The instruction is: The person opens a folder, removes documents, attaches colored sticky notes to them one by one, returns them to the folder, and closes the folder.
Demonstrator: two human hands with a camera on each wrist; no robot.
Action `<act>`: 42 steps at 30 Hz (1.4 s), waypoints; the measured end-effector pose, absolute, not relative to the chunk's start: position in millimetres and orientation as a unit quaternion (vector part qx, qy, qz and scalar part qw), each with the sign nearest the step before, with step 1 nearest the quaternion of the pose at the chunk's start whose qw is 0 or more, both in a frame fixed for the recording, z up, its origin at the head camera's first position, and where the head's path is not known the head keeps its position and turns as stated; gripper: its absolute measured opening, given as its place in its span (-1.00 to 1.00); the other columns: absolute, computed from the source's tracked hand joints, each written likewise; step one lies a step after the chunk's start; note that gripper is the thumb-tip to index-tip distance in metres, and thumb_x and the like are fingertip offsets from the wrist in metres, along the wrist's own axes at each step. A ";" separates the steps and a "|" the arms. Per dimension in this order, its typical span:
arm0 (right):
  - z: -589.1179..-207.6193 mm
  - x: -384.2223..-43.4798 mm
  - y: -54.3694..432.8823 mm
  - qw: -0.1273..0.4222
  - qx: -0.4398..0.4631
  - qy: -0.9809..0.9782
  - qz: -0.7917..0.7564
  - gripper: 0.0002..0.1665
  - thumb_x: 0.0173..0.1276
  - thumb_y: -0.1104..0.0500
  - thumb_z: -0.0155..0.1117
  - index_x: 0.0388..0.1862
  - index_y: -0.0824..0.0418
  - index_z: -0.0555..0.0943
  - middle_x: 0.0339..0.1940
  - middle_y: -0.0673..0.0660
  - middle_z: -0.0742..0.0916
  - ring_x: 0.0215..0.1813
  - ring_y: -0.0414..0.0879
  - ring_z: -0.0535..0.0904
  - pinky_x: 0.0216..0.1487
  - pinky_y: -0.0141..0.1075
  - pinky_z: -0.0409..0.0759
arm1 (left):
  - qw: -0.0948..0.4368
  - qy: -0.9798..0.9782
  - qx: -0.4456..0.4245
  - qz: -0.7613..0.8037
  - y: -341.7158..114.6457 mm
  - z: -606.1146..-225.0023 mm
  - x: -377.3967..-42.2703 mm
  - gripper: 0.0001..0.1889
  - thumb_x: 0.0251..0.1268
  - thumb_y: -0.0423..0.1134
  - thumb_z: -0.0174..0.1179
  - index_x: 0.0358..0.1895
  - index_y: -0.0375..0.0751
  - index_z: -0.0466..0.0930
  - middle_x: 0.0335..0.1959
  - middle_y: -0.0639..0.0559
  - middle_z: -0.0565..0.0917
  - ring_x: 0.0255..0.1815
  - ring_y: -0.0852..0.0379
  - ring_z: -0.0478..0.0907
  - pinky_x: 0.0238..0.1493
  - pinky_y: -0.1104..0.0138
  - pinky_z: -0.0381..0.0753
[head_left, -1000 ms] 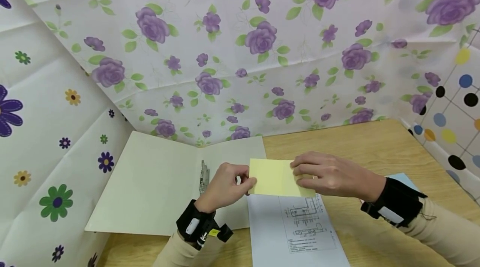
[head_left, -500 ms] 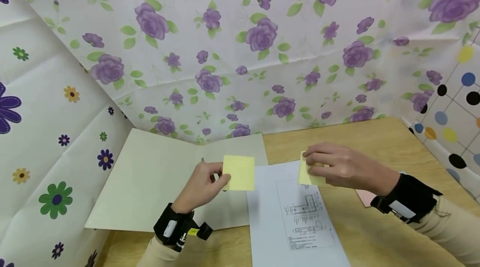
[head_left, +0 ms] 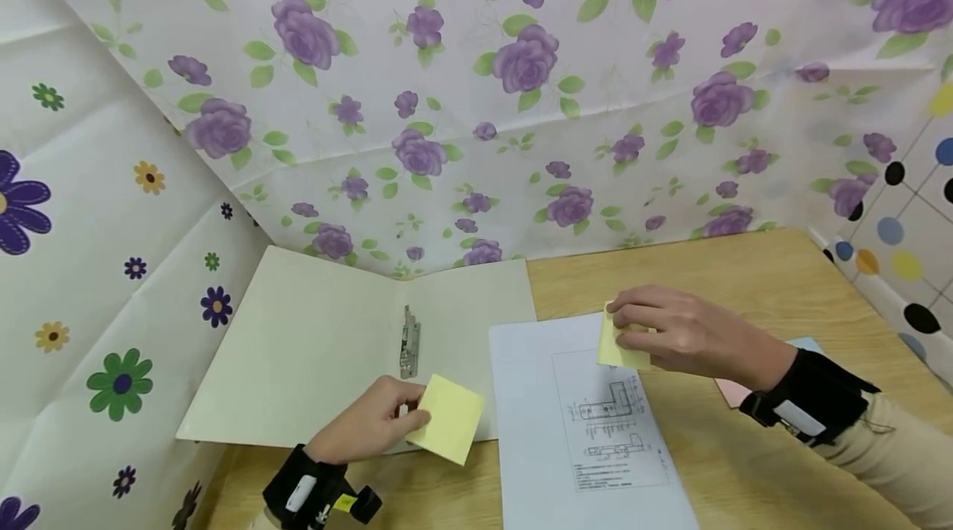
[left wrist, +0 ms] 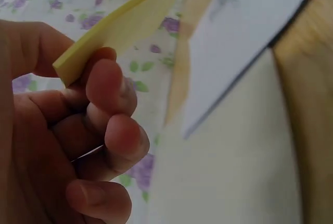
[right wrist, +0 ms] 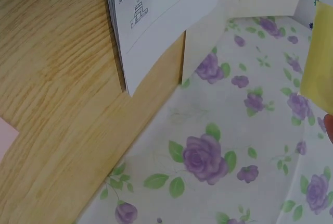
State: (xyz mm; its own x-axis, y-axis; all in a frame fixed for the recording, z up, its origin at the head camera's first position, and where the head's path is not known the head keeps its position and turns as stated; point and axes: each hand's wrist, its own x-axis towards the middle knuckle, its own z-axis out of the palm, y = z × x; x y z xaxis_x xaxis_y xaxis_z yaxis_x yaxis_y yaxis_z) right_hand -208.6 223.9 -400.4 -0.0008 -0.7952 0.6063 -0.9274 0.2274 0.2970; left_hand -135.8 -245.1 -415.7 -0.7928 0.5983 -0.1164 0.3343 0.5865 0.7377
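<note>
My left hand (head_left: 372, 418) pinches a pad of yellow sticky notes (head_left: 450, 422) by its left edge, over the lower right part of an open file folder (head_left: 320, 348). In the left wrist view the pad (left wrist: 125, 31) shows its thickness, held between thumb and fingers. A yellow sticky note (head_left: 616, 348) is pinched by my right hand (head_left: 685, 327) above a stack of white paper (head_left: 529, 431) printed with technical drawings. That note (right wrist: 318, 62) stands at the right edge of the right wrist view, with only a fingertip beside it.
A metal clip (head_left: 409, 344) is fixed near the folder's spine. Pink paper (head_left: 732, 392) and light blue paper (head_left: 806, 344) lie partly hidden behind the right wrist. Flowered sheeting (head_left: 447, 100) rises behind the wooden table (head_left: 670, 265).
The sticky note has come apart from the pad as my hands separated. My left hand then carried the pad down and left, tilting it; my right hand moved slightly right with the note.
</note>
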 end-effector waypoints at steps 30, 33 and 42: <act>-405.4 -205.8 227.7 0.353 0.600 -0.714 0.081 -0.42 0.63 0.30 -0.29 -0.20 0.06 0.75 -0.04 0.06 0.85 0.11 -0.01 0.81 0.12 -0.18 0.79 | 0.245 0.920 0.242 0.184 -246.9 -466.5 -117.8 -0.62 0.15 -0.25 0.39 -0.74 0.08 0.44 -0.75 0.41 0.28 -0.66 0.41 0.18 -0.56 0.48 0.11; -406.2 -205.8 227.9 0.352 0.598 -0.716 0.081 -0.42 0.65 0.30 -0.30 -0.19 0.05 0.75 -0.04 0.05 0.84 0.13 -0.01 0.80 0.15 -0.19 0.78 | 0.231 0.928 0.245 0.160 -247.4 -464.9 -116.5 -0.58 0.17 -0.21 0.44 -0.75 0.09 0.43 -0.75 0.41 0.25 -0.66 0.41 0.17 -0.56 0.47 0.11; -411.2 -208.9 228.2 0.333 0.597 -0.724 0.091 -0.51 0.58 0.32 -0.21 -0.14 0.08 0.73 -0.02 0.06 0.83 0.11 0.02 0.81 0.12 -0.15 0.79 | 0.181 0.943 0.238 0.144 -246.3 -457.4 -115.1 -0.47 0.28 0.00 0.54 -0.78 0.09 0.48 -0.74 0.41 0.33 -0.64 0.43 0.23 -0.55 0.47 0.22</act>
